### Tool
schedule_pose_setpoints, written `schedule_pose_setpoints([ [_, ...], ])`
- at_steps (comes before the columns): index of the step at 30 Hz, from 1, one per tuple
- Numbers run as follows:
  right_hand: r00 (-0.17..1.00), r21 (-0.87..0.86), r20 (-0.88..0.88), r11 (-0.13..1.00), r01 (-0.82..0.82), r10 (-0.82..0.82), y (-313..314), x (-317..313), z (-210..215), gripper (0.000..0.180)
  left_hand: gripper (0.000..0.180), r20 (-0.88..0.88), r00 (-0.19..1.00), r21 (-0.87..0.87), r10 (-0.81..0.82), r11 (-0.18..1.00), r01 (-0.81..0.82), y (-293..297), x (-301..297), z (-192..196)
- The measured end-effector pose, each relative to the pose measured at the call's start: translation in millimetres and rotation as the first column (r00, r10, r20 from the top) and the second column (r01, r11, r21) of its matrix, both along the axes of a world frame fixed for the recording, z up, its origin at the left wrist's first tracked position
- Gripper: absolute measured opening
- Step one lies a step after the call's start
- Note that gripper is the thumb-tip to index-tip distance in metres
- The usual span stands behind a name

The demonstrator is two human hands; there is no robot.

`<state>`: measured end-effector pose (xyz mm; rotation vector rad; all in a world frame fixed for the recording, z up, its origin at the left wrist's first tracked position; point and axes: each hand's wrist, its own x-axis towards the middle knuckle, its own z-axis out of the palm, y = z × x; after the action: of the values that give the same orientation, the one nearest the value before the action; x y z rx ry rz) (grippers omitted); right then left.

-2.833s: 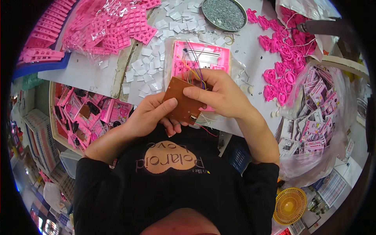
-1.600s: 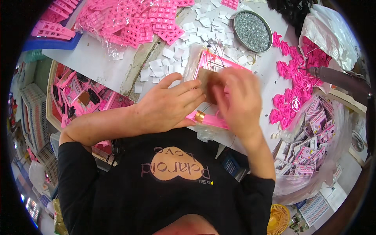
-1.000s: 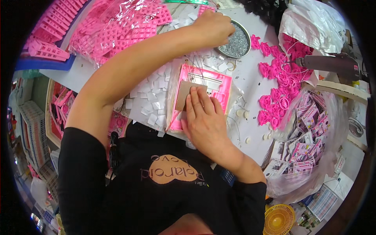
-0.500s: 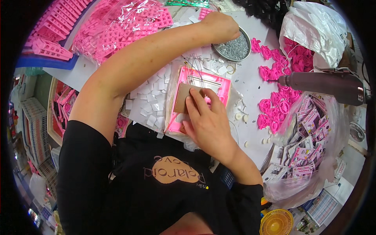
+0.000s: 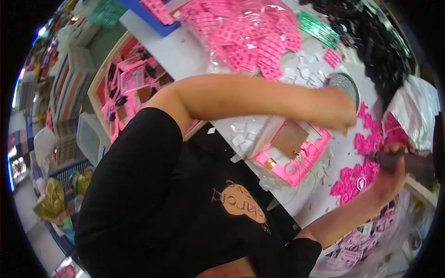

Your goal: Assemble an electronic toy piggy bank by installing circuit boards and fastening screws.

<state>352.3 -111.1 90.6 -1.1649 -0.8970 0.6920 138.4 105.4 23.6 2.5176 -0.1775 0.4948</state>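
Nearest the person's black-shirted chest, at the near edge of the white worktable (image 5: 320, 194), lies a pink plastic frame (image 5: 296, 155) with a brown square board (image 5: 289, 139) seated in it, tilted against the table edge. Neither hand touches it. Small white square pieces (image 5: 243, 134) lie scattered just beside its left side.

To the right, the right hand (image 5: 389, 173) is closed around a dark cylindrical tool (image 5: 408, 162), gripped near its tip; the tool runs off toward the right edge of the table. Below and around that hand lies a heap of flat pink heart-shaped pieces (image 5: 352, 178), spreading along the right side of the table.

Farther in, the left arm reaches across the table above the frame, and the left hand (image 5: 345, 113) is curled into a loose fist next to a round metal dish (image 5: 345, 85); whether it holds anything I cannot tell, since the fingers are blurred.

Beyond the arm, toward the far edge, a clear plastic bag of pink frames (image 5: 250, 32) covers the table, with a green grid piece (image 5: 320, 30) next to it.
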Motion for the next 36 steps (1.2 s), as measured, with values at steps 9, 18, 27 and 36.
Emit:
schedule_pose_setpoints([
  [9, 0.976, 0.450, -0.100, 0.884, -0.130, 0.194, 16, -185, 6, 0.032, 0.024, 0.399, 0.910, -0.365, 0.117, 0.930, 0.041, -79, -121, -29],
  [18, 0.962, 0.473, -0.197, 0.878, -0.075, 0.188, 16, -196, 11, 0.029, 0.025, 0.451, 0.881, -0.430, 0.145, 0.900, 0.072, -80, -126, -34],
  [27, 0.977, 0.350, -0.184, 0.936, -0.036, 0.106, 25, -211, 13, 0.030, 0.028, 0.514, 0.855, -0.222, 0.065, 0.973, 0.060, -67, -123, -28],
  [36, 0.962, 0.283, -0.190, 0.949, -0.136, 0.195, 14, -197, 24, 0.027, 0.029, 0.504, 0.862, -0.200, 0.053, 0.978, 0.057, -65, -120, -20],
])
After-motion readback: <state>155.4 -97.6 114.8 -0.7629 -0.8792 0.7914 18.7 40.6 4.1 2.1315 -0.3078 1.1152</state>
